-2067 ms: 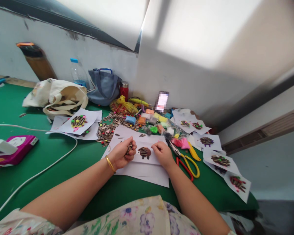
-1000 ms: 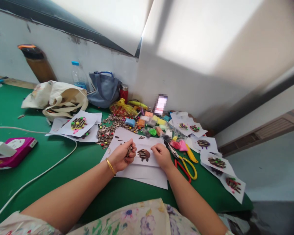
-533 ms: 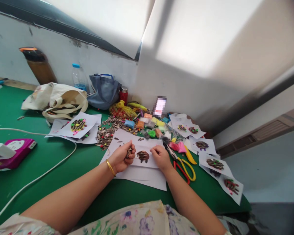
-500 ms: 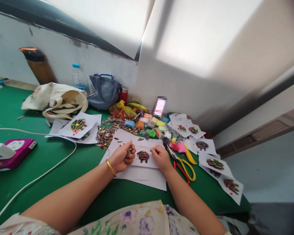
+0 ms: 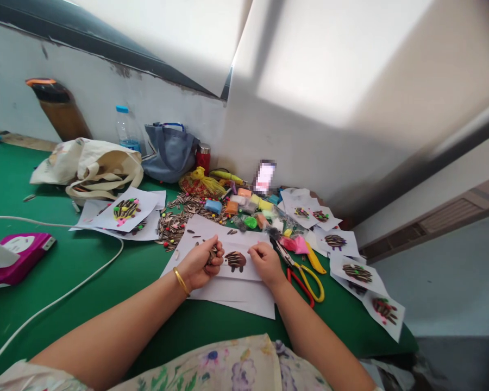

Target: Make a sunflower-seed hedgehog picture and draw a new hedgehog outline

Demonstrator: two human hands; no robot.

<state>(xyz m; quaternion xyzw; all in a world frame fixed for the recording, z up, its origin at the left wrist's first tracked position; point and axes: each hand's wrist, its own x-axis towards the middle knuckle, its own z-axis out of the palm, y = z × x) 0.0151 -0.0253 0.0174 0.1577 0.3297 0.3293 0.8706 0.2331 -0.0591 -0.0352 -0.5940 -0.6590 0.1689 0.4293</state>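
Note:
My left hand (image 5: 204, 263) is closed around several striped sunflower seeds (image 5: 212, 256), held over the left part of a white sheet of paper (image 5: 224, 290). On the sheet, between my hands, is a brown hedgehog figure (image 5: 235, 261) with seeds on its back as spines. My right hand (image 5: 266, 263) rests at the sheet's right side, fingers curled in; whatever they may pinch is hidden. A few loose seeds (image 5: 190, 232) lie on the sheet. Behind it spreads a pile of sunflower seeds (image 5: 173, 225) with small coloured balls.
Scissors (image 5: 305, 279) with red and yellow handles lie right of my right hand, beside a yellow cutter (image 5: 315, 258). Coloured clay packs (image 5: 232, 207) stand behind the sheet. Finished hedgehog sheets (image 5: 356, 273) line the right edge. A white cable (image 5: 85, 277) crosses the left side.
The view has shifted slightly, so things on the table sit a little further left. Both hands keep nearly the same pose over the sheet, the left still holding seeds.

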